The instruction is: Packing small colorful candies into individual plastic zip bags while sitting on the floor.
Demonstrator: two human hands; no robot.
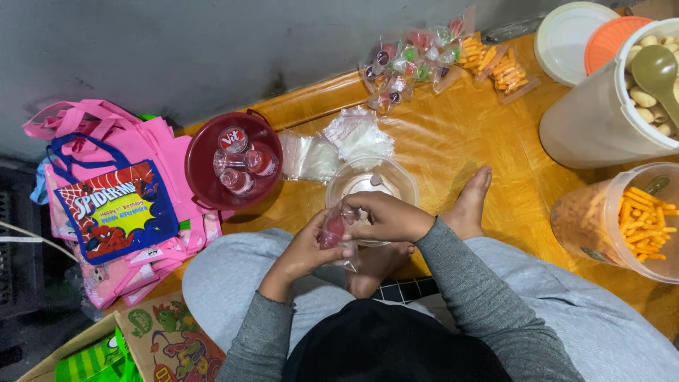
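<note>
Floor mat point(453, 141), orange wood-pattern sheet, glossy; bore everything listed below; the person sat cross-legged on it in grey trousers, one bare foot point(472, 201) stretched forward.

Pile of pink tote bags point(134, 152), far left; topmost a blue-trimmed bag with a cartoon panel point(117, 212).

Large clear tub of pale oval snacks point(612, 106), upper right, with a green scoop point(658, 71) resting inside; a white lid point(569, 39) and an orange lid point(610, 39) lay just behind it.

Second clear tub of orange stick snacks point(622, 223), right edge, near the right knee.

Cardboard box with cartoon print point(170, 339), lower left corner.

Dark red round bowl point(230, 163), between the bags and the person; held several small jelly cups.

Clear glass bowl point(371, 187), directly ahead of the hands, partly covered by them; contents hard to make out.

Filled packets of coloured sweets point(414, 60) and of orange sticks point(498, 67), top centre, lying side by side.

Stack of empty clear plastic bags point(336, 145), between the red bowl and the glass bowl.

Left hand point(304, 251), cupped around the lower part of a small clear plastic pouch point(336, 230), fingers curled and thumb against it.

Right hand point(389, 216), fingers pinched on the top of the same pouch; the hands touched each other over the near rim of the glass bowl.

The pouch, held between both hands above the lap; it seemed to contain a reddish jelly piece, though the fingers hid most of it.
</note>
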